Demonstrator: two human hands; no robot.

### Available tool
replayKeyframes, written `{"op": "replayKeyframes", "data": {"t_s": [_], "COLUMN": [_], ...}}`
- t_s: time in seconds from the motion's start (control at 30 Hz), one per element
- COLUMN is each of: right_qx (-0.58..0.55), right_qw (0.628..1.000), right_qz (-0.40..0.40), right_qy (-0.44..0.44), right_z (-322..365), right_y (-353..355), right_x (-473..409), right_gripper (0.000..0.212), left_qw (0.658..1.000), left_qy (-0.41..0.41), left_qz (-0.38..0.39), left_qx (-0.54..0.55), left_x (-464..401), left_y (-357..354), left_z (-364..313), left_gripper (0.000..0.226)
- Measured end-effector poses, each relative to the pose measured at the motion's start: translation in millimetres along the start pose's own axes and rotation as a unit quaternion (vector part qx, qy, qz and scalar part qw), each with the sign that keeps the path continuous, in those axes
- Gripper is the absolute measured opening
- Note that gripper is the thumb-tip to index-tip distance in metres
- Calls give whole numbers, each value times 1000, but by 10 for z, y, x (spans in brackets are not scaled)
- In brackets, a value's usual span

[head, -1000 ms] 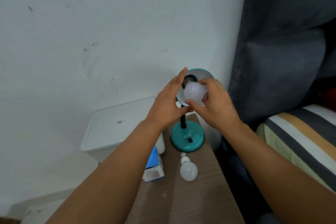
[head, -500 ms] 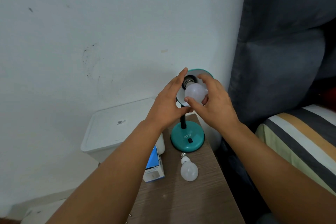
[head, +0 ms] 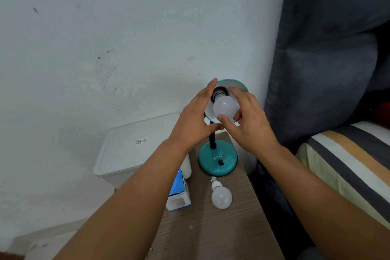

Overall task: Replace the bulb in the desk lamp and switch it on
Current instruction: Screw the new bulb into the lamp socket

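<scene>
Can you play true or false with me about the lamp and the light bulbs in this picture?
1. The right hand holds a bulb at the lamp shade. True.
2. The lamp base is red. False: it is teal.
3. A spare bulb lies on the wooden table. True.
4. The left hand is pressing the switch. False: it steadies the shade's edge.
5. The blue and white box sits on the bed. False: it stands on the table.
</scene>
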State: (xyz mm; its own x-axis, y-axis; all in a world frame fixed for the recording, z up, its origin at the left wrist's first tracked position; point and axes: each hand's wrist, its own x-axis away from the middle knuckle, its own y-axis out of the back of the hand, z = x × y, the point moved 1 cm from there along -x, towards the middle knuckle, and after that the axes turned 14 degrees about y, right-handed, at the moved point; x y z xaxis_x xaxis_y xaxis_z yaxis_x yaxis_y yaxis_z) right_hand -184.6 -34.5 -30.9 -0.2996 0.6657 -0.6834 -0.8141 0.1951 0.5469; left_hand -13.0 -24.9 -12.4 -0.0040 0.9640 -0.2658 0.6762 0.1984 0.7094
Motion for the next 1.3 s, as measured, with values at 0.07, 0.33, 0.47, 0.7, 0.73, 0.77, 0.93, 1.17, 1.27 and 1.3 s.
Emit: {"op": "replayKeyframes", "data": {"t_s": [0.07, 0.33, 0.47, 0.7, 0.73, 0.77, 0.93, 1.17, 1.27, 1.3], "right_qx": [2, 2, -3, 3, 11, 16, -2, 1, 32, 41], "right_qw": [1000, 1000, 1000, 1000, 1000, 999, 1000, 1000, 999, 999], "right_qz": [11, -16, 12, 7, 0, -7, -14, 19, 1, -4], "right_qy": [13, -18, 19, -2, -20, -34, 4, 23, -10, -19], "right_z": [5, 16, 7, 5, 8, 11, 23, 22, 25, 25], "right_y": [-5, 7, 24, 18, 11, 1, -11, 22, 21, 16], "right_x": [16, -25, 14, 15, 9, 5, 5, 4, -24, -35], "right_gripper": [58, 53, 52, 59, 59, 61, 61, 66, 62, 63], "left_qw": [1000, 1000, 1000, 1000, 1000, 1000, 1000, 1000, 1000, 1000], "left_qy": [-1, -4, -4, 2, 0, -2, -4, -4, -2, -1], "left_qz": [1, 0, -2, -4, -5, -7, -5, -5, -4, -3], "left_qx": [-7, -11, -13, 2, -2, -9, -19, -9, -5, -3], "left_x": [0, 8, 5, 12, 15, 14, -5, -7, 0, 1], "left_y": [1, -8, -11, -22, -20, -21, -11, -12, -21, -22], "left_z": [-6, -4, -13, 4, 4, -1, -14, 10, 11, 14], "left_gripper": [108, 110, 107, 106, 106, 106, 109, 109, 109, 109]}}
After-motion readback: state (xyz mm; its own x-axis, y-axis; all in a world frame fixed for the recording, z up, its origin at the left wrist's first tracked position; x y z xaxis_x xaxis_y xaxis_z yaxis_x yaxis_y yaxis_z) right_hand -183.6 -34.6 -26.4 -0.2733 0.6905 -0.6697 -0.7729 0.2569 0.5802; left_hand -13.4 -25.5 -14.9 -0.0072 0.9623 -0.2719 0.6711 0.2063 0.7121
